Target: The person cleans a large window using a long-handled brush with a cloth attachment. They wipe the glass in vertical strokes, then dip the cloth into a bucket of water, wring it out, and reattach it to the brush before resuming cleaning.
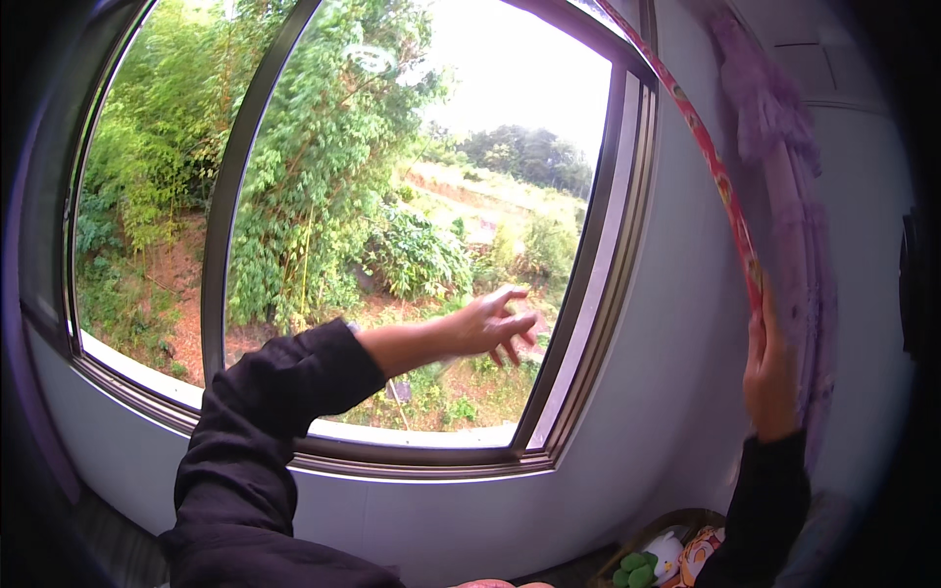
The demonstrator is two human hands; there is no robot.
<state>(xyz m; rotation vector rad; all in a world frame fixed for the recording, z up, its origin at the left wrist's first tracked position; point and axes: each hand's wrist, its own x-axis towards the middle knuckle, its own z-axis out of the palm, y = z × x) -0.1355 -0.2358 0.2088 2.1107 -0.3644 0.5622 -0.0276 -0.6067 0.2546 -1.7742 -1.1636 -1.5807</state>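
Gripped in my right hand (pixel 771 377) is the lower end of a long, thin red pole (pixel 720 181) with a small light pattern along it. The pole rises past the window's right side and leaves the view at the top; its bend may come from the lens. My left hand (pixel 498 325) is stretched across in front of the window (pixel 392 196), holding nothing, its fingers apart and slightly curled. Whether it touches the glass I cannot tell. Dark sleeves cover both forearms.
A gathered purple curtain (pixel 794 225) hangs to the right, behind my right hand. The dark window frame (pixel 240 186) is set in a pale wall (pixel 441 519). Low at the right, a basket (pixel 701 516) holds a white plush toy (pixel 667 555) and a green one (pixel 635 570).
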